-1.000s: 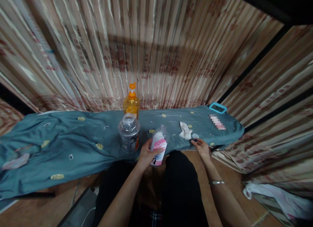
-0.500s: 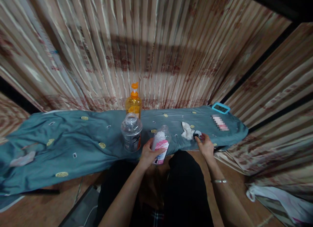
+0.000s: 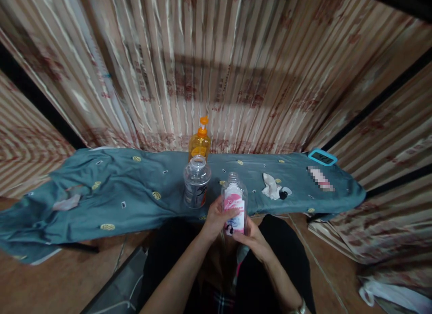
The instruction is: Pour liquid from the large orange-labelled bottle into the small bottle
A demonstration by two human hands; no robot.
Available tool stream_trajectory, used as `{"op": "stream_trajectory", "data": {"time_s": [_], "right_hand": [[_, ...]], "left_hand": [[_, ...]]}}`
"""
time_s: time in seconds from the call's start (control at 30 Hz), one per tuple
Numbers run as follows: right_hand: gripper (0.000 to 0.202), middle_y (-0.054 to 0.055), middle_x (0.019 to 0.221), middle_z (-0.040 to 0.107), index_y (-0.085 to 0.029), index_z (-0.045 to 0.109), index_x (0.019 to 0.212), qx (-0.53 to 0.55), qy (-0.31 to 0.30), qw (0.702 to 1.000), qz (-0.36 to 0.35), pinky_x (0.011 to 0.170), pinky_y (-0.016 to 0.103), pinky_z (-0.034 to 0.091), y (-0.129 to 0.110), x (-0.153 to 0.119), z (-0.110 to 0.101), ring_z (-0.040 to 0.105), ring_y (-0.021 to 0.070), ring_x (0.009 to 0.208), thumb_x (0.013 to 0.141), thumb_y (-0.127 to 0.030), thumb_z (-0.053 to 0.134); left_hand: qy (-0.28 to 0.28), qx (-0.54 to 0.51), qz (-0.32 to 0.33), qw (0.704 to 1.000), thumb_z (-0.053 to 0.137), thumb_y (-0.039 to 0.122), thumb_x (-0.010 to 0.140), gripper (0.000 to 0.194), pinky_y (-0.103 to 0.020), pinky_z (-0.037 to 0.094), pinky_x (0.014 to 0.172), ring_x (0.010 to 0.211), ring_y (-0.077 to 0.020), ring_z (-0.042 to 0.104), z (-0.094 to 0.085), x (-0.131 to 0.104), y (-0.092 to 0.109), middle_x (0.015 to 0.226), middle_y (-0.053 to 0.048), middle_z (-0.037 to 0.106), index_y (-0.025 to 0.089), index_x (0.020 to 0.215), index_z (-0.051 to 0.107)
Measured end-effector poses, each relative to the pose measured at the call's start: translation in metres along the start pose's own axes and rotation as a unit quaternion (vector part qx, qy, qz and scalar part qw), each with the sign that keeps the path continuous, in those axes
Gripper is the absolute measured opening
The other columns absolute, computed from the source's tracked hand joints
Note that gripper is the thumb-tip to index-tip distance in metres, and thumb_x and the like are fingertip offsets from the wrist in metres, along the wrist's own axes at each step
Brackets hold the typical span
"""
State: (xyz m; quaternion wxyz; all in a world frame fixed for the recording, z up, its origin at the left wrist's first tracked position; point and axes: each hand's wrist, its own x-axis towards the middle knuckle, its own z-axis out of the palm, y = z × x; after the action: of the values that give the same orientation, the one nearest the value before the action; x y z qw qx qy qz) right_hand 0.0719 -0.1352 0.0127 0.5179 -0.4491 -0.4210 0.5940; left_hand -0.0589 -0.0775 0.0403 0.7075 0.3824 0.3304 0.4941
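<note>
A clear plastic bottle (image 3: 235,201) with a pink and white label is held upright between my hands, its mouth uncapped. My left hand (image 3: 216,219) wraps its left side, thumb across the label. My right hand (image 3: 254,236) grips the lower right side, thumb near the base; some fingers are hidden behind it. To the left stands a larger clear plastic jar (image 3: 196,183), also without a lid. Behind that jar is an orange pump bottle (image 3: 200,145). Right of my hands lie a crumpled white tissue (image 3: 271,186) and a small black cap-like piece (image 3: 283,195).
A teal patterned cloth (image 3: 135,183) covers the long narrow bench. At its right end sit a blue-framed digital clock (image 3: 322,157) and a blurred-out flat item (image 3: 320,179). Pleated curtains (image 3: 216,70) hang close behind. A grey box (image 3: 118,282) stands on the floor at left.
My right hand has let go of the small black piece beside the tissue and moved left onto the bottle. The bottle is now turned more upright, and the view has shifted left.
</note>
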Motion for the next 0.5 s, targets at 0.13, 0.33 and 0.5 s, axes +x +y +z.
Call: {"op": "stream_trajectory", "data": {"time_s": [0.13,0.33,0.5], "right_hand": [[0.049,0.000,0.098,0.072,-0.025,0.065,0.104,0.031,0.036,0.999,0.014,0.085,0.034,0.051,0.005,0.002,0.006,0.067,0.0188,0.087,0.059,-0.026,0.084],[0.048,0.000,0.095,0.074,-0.027,0.067,0.100,0.089,0.054,0.995,0.004,0.083,0.033,0.051,0.002,0.006,0.001,0.068,0.0187,0.086,0.056,-0.029,0.086],[0.053,0.007,0.105,0.073,-0.025,0.064,0.106,0.124,0.060,0.990,0.014,0.083,0.038,0.051,0.006,0.000,-0.010,0.068,0.0256,0.094,0.058,-0.034,0.084]], "left_hand": [[0.005,0.070,0.027,0.997,0.080,0.043,0.057,0.053,-0.029,0.051,0.071,0.076,-0.0174,0.062,-0.001,-0.001,-0.004,0.083,-0.003,0.067,0.014,0.098,0.061],[0.041,0.314,0.212,0.925,0.069,0.036,0.074,0.062,-0.044,0.038,0.107,0.127,-0.0300,0.046,-0.011,-0.031,0.022,0.136,-0.013,0.051,0.018,0.129,0.049],[0.187,0.396,0.312,0.844,0.066,0.033,0.078,0.062,-0.042,0.039,0.107,0.125,-0.0270,0.048,-0.035,-0.048,0.047,0.135,-0.011,0.049,0.022,0.134,0.042]]}}
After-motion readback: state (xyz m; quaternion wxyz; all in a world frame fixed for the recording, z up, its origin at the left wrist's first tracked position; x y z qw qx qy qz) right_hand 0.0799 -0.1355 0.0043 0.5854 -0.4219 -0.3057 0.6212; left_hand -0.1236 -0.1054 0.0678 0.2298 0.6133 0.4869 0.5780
